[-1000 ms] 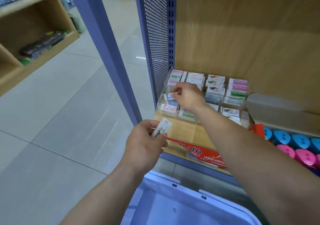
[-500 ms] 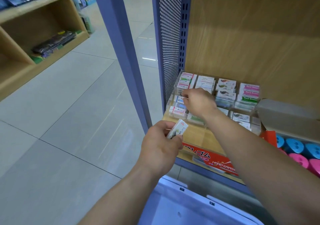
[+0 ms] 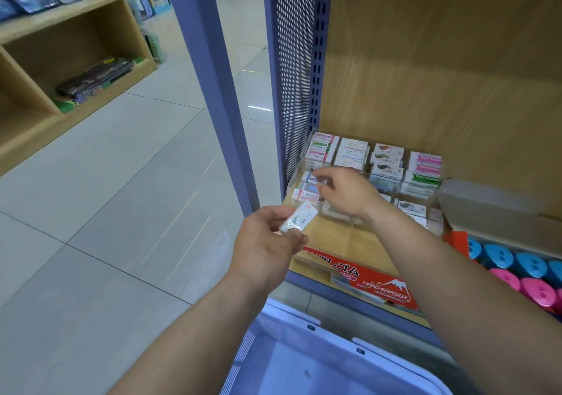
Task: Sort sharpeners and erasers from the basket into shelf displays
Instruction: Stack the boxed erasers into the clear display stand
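While the basket [image 3: 392, 352] sits at bottom centre, the left hand [image 3: 267, 242] above it pinches a wrapped eraser [image 3: 299, 220] between thumb and fingers. To its right, the right hand [image 3: 346, 192] reaches into the shelf's clear display [image 3: 337, 216], fingers curled against the front-left packs [image 3: 305, 194]; I cannot tell whether they pinch one.

Left hand [image 3: 267, 242], right hand [image 3: 345, 194]: both pinching.
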A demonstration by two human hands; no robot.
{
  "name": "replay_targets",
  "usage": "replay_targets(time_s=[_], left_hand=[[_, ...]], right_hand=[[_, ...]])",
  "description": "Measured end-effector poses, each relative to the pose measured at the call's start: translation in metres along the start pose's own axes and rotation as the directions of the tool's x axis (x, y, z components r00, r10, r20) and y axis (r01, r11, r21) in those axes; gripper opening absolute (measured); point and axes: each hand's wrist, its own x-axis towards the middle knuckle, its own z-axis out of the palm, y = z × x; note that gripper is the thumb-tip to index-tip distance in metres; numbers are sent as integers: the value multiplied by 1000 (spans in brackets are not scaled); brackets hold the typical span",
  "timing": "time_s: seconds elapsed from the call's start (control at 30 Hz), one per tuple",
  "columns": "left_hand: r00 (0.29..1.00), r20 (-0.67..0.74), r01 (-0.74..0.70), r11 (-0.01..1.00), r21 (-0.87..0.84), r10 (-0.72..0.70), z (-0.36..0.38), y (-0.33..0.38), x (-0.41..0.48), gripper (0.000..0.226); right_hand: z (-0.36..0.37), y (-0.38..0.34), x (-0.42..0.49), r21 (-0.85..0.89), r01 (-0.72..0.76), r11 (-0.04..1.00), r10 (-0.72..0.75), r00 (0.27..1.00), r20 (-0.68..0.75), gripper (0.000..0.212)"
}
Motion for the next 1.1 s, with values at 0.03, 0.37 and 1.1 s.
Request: replay_targets(time_s=[0.03, 0.37, 1.1], left_hand=[[1000, -3, -12, 1000, 2, 12, 0, 2, -1, 26], [997, -35, -69, 997, -18, 68, -2, 11, -10, 24], [909, 389, -414, 446, 794, 152, 51, -6, -11, 50]], right_hand=[[-5, -3, -11, 75, 20, 997, -16, 998, -56, 34], [-42, -42, -109, 743, 35, 668, -95, 995, 39, 19], [-66, 112, -101, 37, -290, 956, 290, 925, -244, 15]])
